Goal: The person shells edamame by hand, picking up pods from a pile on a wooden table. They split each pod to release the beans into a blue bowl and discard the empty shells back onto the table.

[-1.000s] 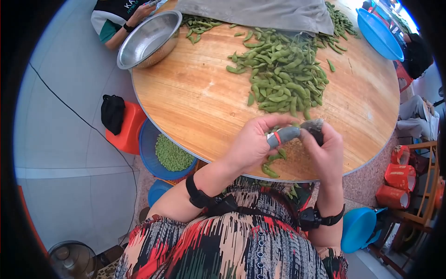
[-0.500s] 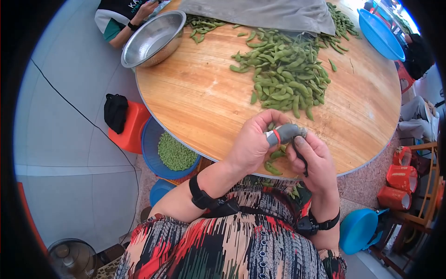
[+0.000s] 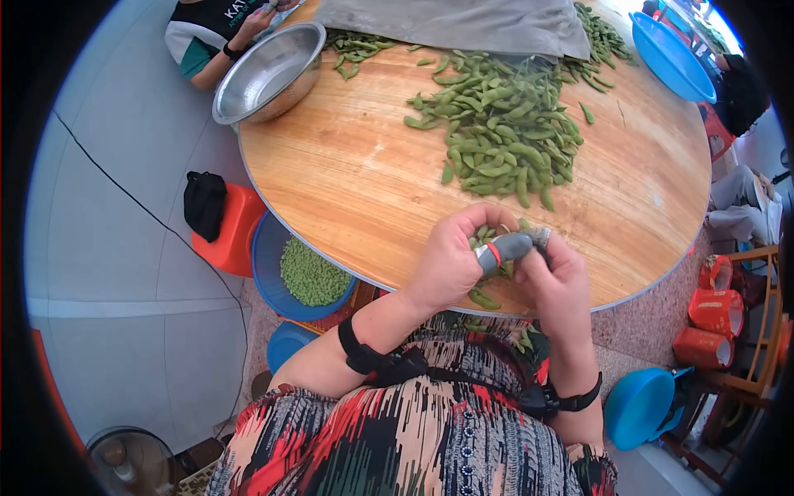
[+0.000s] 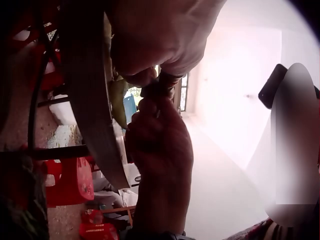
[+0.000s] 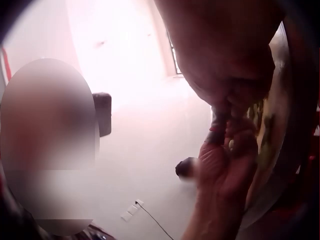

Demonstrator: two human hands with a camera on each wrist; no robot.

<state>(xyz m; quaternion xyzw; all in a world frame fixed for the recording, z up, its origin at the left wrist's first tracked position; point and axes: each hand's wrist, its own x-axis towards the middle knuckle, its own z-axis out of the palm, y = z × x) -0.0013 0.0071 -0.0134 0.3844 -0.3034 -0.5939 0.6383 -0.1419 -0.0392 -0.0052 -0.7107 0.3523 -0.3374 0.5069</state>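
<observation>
Close over the near table edge, my two hands meet thumb to fingers. The left hand (image 3: 449, 263) is curled round a few green edamame pods (image 3: 483, 235); its thumb wears a grey cover (image 3: 514, 245) tied with a red band. At that thumb's tip, my right hand (image 3: 564, 288) pinches with thumb and covered forefinger; the pod there is mostly hidden by the fingers. A pale green bean (image 5: 231, 145) shows in the left palm in the right wrist view. Beyond the hands lies a large edamame heap (image 3: 509, 136). A loose pod (image 3: 483, 299) rests below them.
The round wooden table (image 3: 347, 182) carries a metal colander (image 3: 269, 74), a grey cloth (image 3: 455, 25) and a blue basket (image 3: 674, 58). Below its left edge stands a blue basin (image 3: 263, 281) of shelled beans (image 3: 313, 273), near a red stool (image 3: 231, 236). Another person's arm (image 3: 219, 66) is at upper left.
My right hand has shifted left and slightly down, turning through a twist as its dark finger cover swung down and back up. The left hand stays nearly in place, with pods showing more in it.
</observation>
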